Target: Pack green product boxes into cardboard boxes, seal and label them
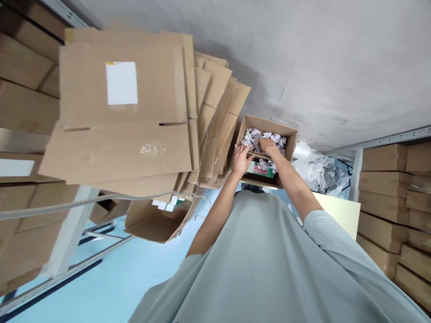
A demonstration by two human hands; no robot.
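Observation:
An open cardboard box (284,130) stands against the wall ahead of me, with crumpled printed paper (252,136) inside. My right hand (267,144) reaches down into that paper, and its fingers are hidden there. At the box's left side, my left hand (241,159) has its fingers spread and touches the edge. On the near side of a cardboard edge, a green and pink package (258,169) lies with more crumpled paper over part of it. Whether this near part is a second box or the same one, I cannot tell.
Flattened cartons (128,148) lean in a thick stack on the left, with a grey cable (101,198) across them. Below is an open carton (148,224) holding small white-green boxes. A bag of white paper (323,172) lies right. Shelves of brown boxes (380,197) flank both sides.

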